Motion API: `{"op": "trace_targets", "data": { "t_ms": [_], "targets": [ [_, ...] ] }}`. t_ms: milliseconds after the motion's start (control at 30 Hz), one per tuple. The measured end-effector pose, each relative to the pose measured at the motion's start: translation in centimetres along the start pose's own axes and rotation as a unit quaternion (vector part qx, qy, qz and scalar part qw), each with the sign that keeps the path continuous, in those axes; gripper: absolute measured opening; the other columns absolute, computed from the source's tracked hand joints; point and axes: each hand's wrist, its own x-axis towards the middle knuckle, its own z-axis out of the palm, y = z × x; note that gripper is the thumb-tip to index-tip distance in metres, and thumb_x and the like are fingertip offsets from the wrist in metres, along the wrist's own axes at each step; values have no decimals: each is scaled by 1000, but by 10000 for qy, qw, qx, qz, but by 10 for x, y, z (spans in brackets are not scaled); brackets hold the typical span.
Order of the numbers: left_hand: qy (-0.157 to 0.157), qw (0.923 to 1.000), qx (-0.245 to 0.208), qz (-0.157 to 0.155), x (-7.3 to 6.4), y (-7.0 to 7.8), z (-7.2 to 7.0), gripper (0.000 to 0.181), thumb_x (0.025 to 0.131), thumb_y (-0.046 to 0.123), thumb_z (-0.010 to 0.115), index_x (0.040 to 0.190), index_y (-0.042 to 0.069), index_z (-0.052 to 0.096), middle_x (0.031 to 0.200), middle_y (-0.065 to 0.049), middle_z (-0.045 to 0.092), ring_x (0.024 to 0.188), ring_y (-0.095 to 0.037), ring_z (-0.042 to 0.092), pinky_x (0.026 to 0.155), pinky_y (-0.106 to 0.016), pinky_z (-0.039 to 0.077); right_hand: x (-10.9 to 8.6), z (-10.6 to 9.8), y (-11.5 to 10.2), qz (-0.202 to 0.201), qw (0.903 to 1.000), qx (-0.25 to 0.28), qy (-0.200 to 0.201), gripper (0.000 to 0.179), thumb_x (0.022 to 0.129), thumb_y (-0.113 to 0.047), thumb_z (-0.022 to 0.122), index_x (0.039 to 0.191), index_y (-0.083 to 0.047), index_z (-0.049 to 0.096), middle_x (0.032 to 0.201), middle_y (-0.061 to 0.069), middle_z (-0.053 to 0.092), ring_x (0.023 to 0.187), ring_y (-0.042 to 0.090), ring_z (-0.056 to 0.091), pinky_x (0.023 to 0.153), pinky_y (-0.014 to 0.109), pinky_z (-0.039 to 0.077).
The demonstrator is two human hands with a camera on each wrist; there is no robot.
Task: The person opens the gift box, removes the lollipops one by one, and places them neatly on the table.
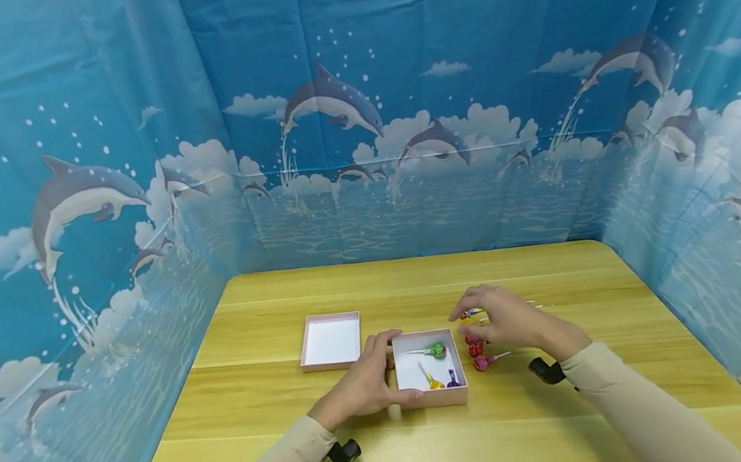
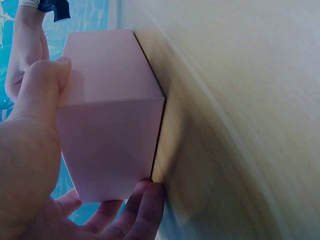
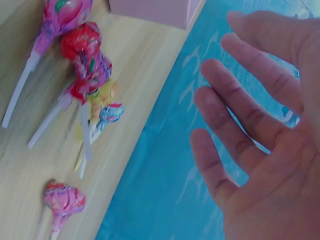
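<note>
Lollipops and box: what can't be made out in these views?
Head: exact number of loose lollipops; the right hand covers some.
Head: any lettering on the wrappers; too small.
Left wrist: inside of the box; its sides hide it.
Right wrist: most of the box; top edge cuts it off.

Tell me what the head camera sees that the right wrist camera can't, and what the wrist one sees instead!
Only the head view shows the left hand holding the pink box, the green lollipop, yellow lollipop and dark purple lollipop inside it, and the shallow tray nearby.

Only the right wrist view shows the palm side of the right hand.

Both show the right hand, the box's outside, loose lollipops, the wooden table and the blue sheet.
</note>
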Motion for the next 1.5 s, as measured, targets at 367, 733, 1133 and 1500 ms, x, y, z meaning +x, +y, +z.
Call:
{"op": "trace_targets", "data": {
  "t_ms": [367, 733, 1133, 1500],
  "targets": [
    [43, 10000, 45, 34, 1, -2, 1, 116, 96, 55, 96, 182, 15, 29, 168, -21, 48, 136, -28, 68, 119, -54, 59, 15, 9, -18, -618, 9952, 246, -717, 23, 107, -19, 87, 130, -17, 86, 132, 2, 81, 125, 33, 77, 107, 60, 66],
    [4, 10000, 58, 75, 1, -3, 0, 114, 99, 55, 94, 182, 14, 27, 168, -20, 48, 136, -27, 69, 116, -50, 61, 31, 12, -35, -964, 9832, 239, -1529, 33, 103, -22, 93, 135, -19, 85, 136, -2, 79, 127, 29, 77, 108, 49, 67],
    [15, 9997, 186, 142, 1, -5, 1, 112, 100, 58, 92, 182, 15, 28, 169, -18, 47, 129, -22, 68, 114, -47, 61, 48, 27, -50, -1077, 9691, -142, -2213, 38, 98, -18, 97, 134, -20, 85, 140, -2, 78, 129, 21, 76, 108, 36, 66],
    [65, 9997, 196, 144, 1, -5, 2, 114, 97, 57, 95, 181, 15, 30, 164, -16, 50, 122, -18, 66, 112, -45, 60, 56, 38, -55, -1166, 9535, -1051, -2571, 38, 95, -24, 102, 130, -25, 88, 137, -8, 79, 126, 10, 69, 109, 32, 64]
  ]
}}
